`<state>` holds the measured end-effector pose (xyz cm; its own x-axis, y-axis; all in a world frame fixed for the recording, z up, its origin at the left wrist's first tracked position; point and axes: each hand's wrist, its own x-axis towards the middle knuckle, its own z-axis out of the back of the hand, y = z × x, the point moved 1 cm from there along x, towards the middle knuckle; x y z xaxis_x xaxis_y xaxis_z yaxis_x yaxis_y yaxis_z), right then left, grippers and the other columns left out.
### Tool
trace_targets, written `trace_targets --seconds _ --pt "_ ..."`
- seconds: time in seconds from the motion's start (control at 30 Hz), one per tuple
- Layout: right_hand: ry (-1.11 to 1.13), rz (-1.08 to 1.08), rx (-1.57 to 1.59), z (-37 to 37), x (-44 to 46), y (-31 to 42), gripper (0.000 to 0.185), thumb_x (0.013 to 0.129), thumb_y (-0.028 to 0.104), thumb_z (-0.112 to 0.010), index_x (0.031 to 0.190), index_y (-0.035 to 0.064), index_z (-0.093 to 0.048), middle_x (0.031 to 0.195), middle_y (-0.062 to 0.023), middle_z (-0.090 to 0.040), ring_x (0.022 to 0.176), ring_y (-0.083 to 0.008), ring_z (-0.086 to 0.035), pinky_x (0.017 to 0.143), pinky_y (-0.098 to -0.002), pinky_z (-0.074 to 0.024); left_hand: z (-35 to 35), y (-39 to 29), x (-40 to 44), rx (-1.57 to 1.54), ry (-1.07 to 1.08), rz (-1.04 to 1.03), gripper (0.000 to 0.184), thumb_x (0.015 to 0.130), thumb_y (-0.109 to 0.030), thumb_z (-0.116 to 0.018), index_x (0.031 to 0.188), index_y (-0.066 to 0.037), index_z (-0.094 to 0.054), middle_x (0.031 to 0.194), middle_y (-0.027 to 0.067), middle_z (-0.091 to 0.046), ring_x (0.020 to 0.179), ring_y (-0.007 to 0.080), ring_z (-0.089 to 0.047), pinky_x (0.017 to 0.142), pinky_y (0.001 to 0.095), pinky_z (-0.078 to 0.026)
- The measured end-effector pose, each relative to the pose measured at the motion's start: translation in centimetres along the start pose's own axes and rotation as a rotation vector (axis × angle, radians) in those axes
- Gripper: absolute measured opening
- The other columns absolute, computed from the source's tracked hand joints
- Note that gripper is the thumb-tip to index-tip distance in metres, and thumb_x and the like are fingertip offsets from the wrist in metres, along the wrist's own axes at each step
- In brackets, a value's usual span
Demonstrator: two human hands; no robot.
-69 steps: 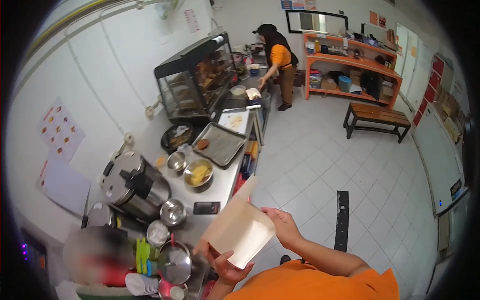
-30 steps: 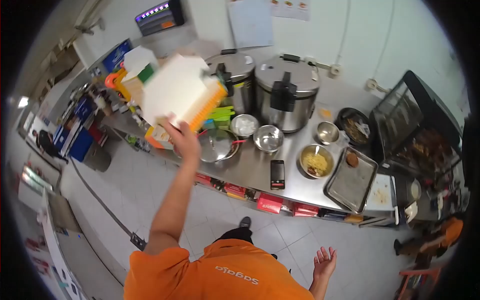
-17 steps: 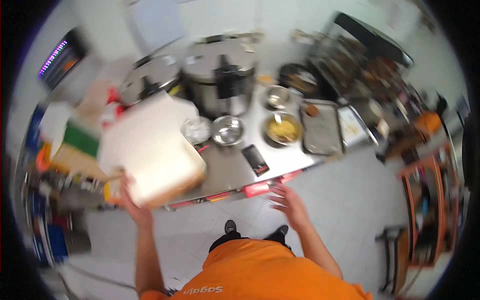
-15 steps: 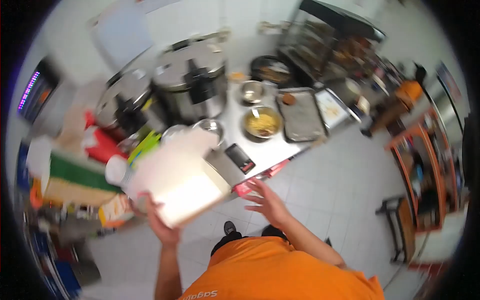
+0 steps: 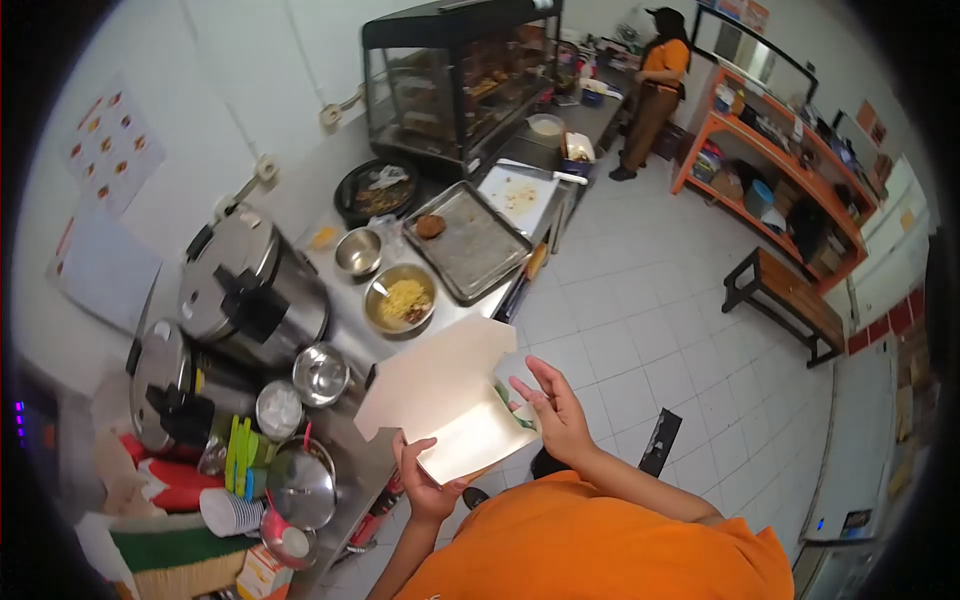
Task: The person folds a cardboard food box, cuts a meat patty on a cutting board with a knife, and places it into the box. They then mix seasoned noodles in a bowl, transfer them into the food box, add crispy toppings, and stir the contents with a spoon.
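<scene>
An open paper food box (image 5: 470, 440), white inside with its lid flap raised, is held in front of my body. My left hand (image 5: 425, 488) grips the near left corner, thumb inside the box and fingers beneath. At the right end is my right hand (image 5: 562, 425), fingers apart; whether its fingertips touch the box's side flap is hard to tell. A bit of green shows on the outside of that flap. Beyond the box, a steel bowl (image 5: 372, 325) of shredded yellow food stands on the steel counter (image 5: 350, 385).
A baking tray (image 5: 475, 250) bears one brown patty. Two large cookers (image 5: 245, 285) line the wall, with steel bowls and stacked cups (image 5: 232, 512) nearby. A glass display cabinet (image 5: 470, 85) stands farther back. A co-worker (image 5: 660, 90) stands at the far counter; a wooden bench (image 5: 785, 300) is right.
My view has swung to the right, bringing the co-worker and far counter into sight. The box is now closer to my right hand, its inside facing up; my left hand still holds it.
</scene>
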<state>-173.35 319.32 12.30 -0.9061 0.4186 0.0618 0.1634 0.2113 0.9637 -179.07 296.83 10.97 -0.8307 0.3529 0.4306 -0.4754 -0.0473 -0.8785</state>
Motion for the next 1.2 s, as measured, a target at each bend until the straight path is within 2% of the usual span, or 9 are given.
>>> trace_targets --seconds 0.17,0.37,0.47,0.57,0.77,0.93,1.03,1.1,1.2 --pt "-0.187 -0.138 0.166 9.3 3.7 -1.0 0.047 0.103 0.003 -0.036 0.147 -0.0001 -0.022 0.154 -0.0228 -0.027 0.139 -0.0314 -0.041 0.106 -0.0362 -0.0436 -8.7 -0.4 5.1 0.047 0.150 -0.218 0.067 0.068 -0.053 -0.085 0.111 -0.011 -0.057 0.125 0.0224 -0.040 0.118 0.0360 -0.047 0.098 0.0437 -0.042" --pt "-0.362 -0.068 0.217 21.2 7.0 1.3 0.048 0.104 0.008 -0.037 0.148 0.0003 -0.020 0.151 -0.0228 -0.034 0.137 -0.0304 -0.043 0.110 -0.0377 -0.0372 -21.5 -0.7 11.7 0.012 0.326 -0.361 0.065 0.066 -0.047 -0.088 0.111 -0.011 -0.057 0.124 0.0189 -0.042 0.118 0.0367 -0.049 0.096 0.0455 -0.043" --pt "-0.443 -0.212 0.461 25.8 8.8 2.0 0.044 0.106 0.022 -0.039 0.146 0.0045 -0.032 0.145 -0.0169 -0.046 0.129 -0.0257 -0.051 0.106 -0.0363 -0.0428 -27.2 -1.2 15.3 -0.093 0.407 -0.371 0.063 0.061 -0.042 -0.091 0.108 -0.014 -0.060 0.131 0.0221 -0.042 0.122 0.0410 -0.046 0.100 0.0506 -0.041" --pt "-0.288 -0.537 0.719 30.5 11.2 1.9 0.047 0.106 0.036 -0.039 0.140 0.0042 -0.045 0.137 -0.0129 -0.055 0.123 -0.0220 -0.056 0.103 -0.0362 -0.0447 -31.3 -0.4 18.7 -0.038 0.537 -0.384 0.068 0.060 -0.039 -0.092 0.114 -0.014 -0.060 0.136 0.0232 -0.042 0.124 0.0416 -0.046 0.101 0.0503 -0.040" --pt "-0.432 -0.611 0.411 38.0 18.8 0.8 0.056 0.103 0.046 -0.041 0.140 0.0038 -0.047 0.136 -0.0106 -0.056 0.124 -0.0202 -0.054 0.102 -0.0384 -0.0452 -39.8 4.5 28.0 -0.085 0.741 -0.312 0.081 0.059 -0.040 -0.093 0.125 -0.012 -0.056 0.137 0.0258 -0.041 0.128 0.0444 -0.042 0.106 0.0531 -0.036" --pt "-0.402 -0.380 0.237 44.8 27.8 2.4 0.069 0.099 0.056 -0.045 0.145 0.0050 -0.038 0.143 -0.0106 -0.047 0.131 -0.0209 -0.046 0.106 -0.0385 -0.0408 -46.4 11.1 36.3 -0.370 0.809 0.118 0.081 0.060 -0.032 -0.092 0.127 -0.011 -0.051 0.129 0.0197 -0.044 0.125 0.0381 -0.044 0.106 0.0416 -0.036" --pt "-0.388 -0.287 0.367 48.0 34.3 5.6 0.082 0.092 0.064 -0.050 0.140 -0.0007 -0.041 0.142 -0.0153 -0.049 0.132 -0.0289 -0.047 0.105 -0.0408 -0.0425 -49.7 10.6 44.1 -0.287 1.015 -0.093 0.079 0.060 -0.031 -0.091 0.125 -0.012 -0.052 0.123 0.0183 -0.046 0.122 0.0372 -0.045 0.103 0.0416 -0.038" --pt "-0.645 -0.342 0.460 49.1 38.8 6.6 0.075 0.093 0.050 -0.062 0.133 -0.0094 -0.044 0.128 -0.0209 -0.056 0.119 -0.0323 -0.057 0.092 -0.0420 -0.0530 -52.2 10.1 48.2 -0.324 1.100 -0.211 0.075 0.062 -0.029 -0.090 0.125 -0.012 -0.053 0.123 0.0177 -0.046 0.115 0.0374 -0.048 0.098 0.0432 -0.043" --pt "-0.693 -0.711 0.214 53.0 42.3 4.0 0.062 0.091 0.028 -0.070 0.127 -0.0159 -0.045 0.118 -0.0285 -0.059 0.109 -0.0341 -0.062 0.077 -0.0414 -0.0585 -55.7 9.6 52.4 -0.333 1.201 -0.392 0.074 0.063 -0.029 -0.088 0.126 -0.011 -0.053 0.127 0.0194 -0.046 0.109 0.0370 -0.051 0.093 0.0423 -0.046"
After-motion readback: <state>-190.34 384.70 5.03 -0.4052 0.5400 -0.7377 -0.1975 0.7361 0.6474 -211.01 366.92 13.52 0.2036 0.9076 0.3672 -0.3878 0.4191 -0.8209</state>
